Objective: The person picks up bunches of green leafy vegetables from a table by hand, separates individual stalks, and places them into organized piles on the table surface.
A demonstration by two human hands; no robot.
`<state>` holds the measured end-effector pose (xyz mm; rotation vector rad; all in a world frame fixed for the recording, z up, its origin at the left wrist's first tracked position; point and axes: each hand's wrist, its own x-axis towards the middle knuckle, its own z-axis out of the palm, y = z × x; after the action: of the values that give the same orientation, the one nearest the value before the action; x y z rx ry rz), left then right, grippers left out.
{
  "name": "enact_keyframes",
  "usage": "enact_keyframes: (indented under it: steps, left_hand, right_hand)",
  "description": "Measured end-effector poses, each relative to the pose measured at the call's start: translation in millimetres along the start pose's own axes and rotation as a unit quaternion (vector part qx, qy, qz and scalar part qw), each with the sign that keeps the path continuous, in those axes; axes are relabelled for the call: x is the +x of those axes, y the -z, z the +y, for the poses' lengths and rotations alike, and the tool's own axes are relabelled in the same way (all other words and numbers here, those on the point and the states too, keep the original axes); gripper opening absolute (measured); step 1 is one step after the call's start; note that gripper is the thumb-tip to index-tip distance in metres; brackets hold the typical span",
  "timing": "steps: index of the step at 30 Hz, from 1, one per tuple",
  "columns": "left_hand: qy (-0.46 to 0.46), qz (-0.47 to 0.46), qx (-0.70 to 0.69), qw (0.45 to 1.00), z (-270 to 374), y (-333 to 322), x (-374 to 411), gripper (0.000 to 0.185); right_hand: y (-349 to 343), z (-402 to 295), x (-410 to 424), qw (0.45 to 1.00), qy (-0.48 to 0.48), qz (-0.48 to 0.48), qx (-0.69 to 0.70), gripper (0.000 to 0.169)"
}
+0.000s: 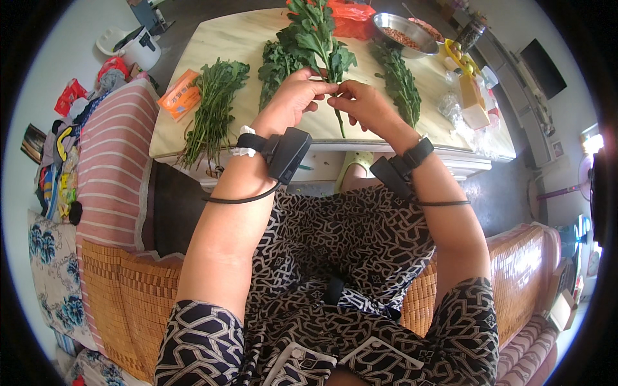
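Note:
A leafy green stalk (318, 36) stands nearly upright over the marble-patterned table (270, 128), its bare stem end pointing towards me. My left hand (301, 94) holds the stem from the left, just below the leaves. Thumb and fingertips of my right hand (359, 101) pinch the same stem from the right, touching the left fingers. Behind my left hand lie more leafy greens (275, 67). A bunch of thin-stemmed greens (215, 101) lies at the table's left, its stems over the near edge. Another leafy bunch (398, 79) lies right of my right hand.
An orange packet (181, 96) lies at the table's left. A steel bowl (420, 46) with reddish nuts or beans, a red plastic bag (355, 21), a yellow basket (451, 48) of fruit and crumpled clear plastic (451, 108) are towards the back and right. A striped pink sofa (113, 169) flanks the left.

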<state>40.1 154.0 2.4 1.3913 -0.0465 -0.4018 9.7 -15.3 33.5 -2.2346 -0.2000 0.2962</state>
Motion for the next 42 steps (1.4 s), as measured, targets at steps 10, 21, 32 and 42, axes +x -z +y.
enact_keyframes:
  steps: [10,21,32,42]
  left_hand:
    - [-0.041,0.045,-0.066,0.996,-4,3,8,0.026]
    - [-0.099,0.047,-0.142,0.984,-5,5,5,0.031]
    - [-0.096,0.035,-0.147,0.984,-5,6,4,0.025]
    - [-0.102,0.005,-0.162,0.982,-4,6,4,0.024]
  right_hand:
    - [2,7,1,1.0,0.009,-0.012,0.008,0.022]
    - [7,14,2,1.0,-0.002,0.006,0.006,0.024]
    - [12,24,3,1.0,-0.018,-0.018,0.001,0.03]
    - [23,32,-2,0.999,0.012,-0.013,-0.039,0.027]
